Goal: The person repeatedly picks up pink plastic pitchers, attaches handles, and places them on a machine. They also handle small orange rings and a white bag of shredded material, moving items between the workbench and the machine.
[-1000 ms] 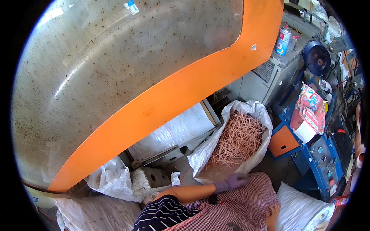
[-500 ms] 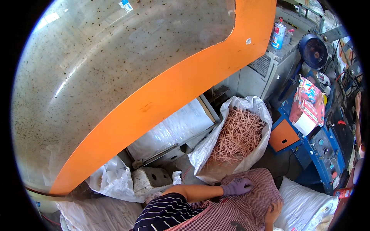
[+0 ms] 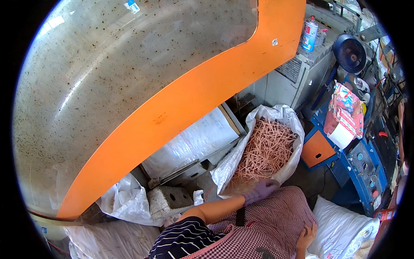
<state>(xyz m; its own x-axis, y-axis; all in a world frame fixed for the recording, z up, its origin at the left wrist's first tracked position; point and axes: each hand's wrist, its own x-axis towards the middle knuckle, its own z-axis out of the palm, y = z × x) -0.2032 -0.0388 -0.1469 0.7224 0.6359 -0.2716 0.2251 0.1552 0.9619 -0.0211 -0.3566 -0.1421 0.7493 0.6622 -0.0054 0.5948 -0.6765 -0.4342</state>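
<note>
My left hand (image 3: 260,192), in a purple glove, reaches over my lap to the near edge of a white woven sack (image 3: 224,175). Its fingers are partly hidden and slightly smeared, so I cannot make out a hold. Thin pinkish strips (image 3: 267,149) lie tangled in a heap inside the sack. My bare right hand (image 3: 306,237) rests on the red-and-white checked apron (image 3: 276,213) over my leg, its fingers spread and holding nothing.
An orange machine cover (image 3: 172,108) with a speckled clear window curves overhead at the left. A concrete block (image 3: 169,200) and a white bag (image 3: 127,200) stand beneath it. On the right are a blue control panel (image 3: 366,172), a fan (image 3: 350,54) and a stuffed white sack (image 3: 336,226).
My left hand has moved from the apron over my lap forward and slightly left, to the sack's near edge. My right hand has stayed in place.
</note>
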